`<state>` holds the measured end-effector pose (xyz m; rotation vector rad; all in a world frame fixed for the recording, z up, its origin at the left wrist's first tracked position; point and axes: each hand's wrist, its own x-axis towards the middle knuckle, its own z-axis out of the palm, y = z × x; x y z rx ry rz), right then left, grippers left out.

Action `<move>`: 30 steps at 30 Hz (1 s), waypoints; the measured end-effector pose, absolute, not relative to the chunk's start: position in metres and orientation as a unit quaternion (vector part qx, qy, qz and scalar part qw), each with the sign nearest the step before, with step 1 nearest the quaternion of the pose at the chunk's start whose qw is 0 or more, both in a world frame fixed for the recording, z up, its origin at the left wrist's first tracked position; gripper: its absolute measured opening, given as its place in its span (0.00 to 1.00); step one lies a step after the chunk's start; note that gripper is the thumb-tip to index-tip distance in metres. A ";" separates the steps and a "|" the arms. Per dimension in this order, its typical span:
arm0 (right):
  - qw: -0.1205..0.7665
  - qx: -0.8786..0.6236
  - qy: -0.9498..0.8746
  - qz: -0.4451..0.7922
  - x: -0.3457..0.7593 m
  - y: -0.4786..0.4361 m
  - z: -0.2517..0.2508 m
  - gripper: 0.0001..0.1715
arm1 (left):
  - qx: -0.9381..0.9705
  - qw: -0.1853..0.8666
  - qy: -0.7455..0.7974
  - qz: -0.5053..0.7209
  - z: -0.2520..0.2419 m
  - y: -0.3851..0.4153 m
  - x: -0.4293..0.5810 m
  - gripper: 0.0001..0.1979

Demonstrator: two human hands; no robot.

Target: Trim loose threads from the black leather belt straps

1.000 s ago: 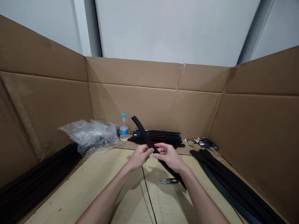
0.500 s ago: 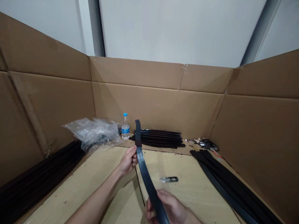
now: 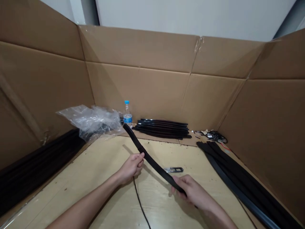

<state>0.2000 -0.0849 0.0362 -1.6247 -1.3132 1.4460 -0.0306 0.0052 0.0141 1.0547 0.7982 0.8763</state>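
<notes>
A long, slightly curved black strip (image 3: pixel 156 167) is held above the table, slanting from far left to near right. My left hand (image 3: pixel 132 166) pinches it beside a darker band partway along. Further down, my right hand (image 3: pixel 189 190) grips it with thumb on top, hiding part of the near end. Thread snips (image 3: pixel 175 170) lie on the table just behind the strip, their blades partly covered by it. A thin dark cord or line (image 3: pixel 140 203) runs from below my left hand toward the front edge.
Cardboard walls (image 3: pixel 143 89) surround the pale tabletop (image 3: pixel 107 203). At the back are a water bottle (image 3: pixel 127 118), a clear plastic bag (image 3: pixel 95 119) and stacked black strips (image 3: pixel 164 128). More black strips lie left (image 3: pixel 43 168) and right (image 3: pixel 238 181), near a small tangled heap (image 3: pixel 215 136).
The strip has swung from nearly upright to a diagonal, and turned so a narrower side shows. My right hand has moved right and up. The camera view has tilted down.
</notes>
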 end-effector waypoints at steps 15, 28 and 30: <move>0.273 -0.547 -0.439 0.658 0.200 -0.097 0.032 0.27 | 0.472 0.697 0.360 0.402 -0.003 0.005 -0.031 0.28; 0.409 -0.503 -0.490 0.582 0.183 -0.094 0.019 0.29 | 0.467 0.698 0.354 0.411 0.000 0.003 -0.032 0.26; 0.401 -0.526 -0.481 0.575 0.184 -0.096 0.013 0.27 | 0.462 0.705 0.354 0.406 -0.001 0.004 -0.033 0.28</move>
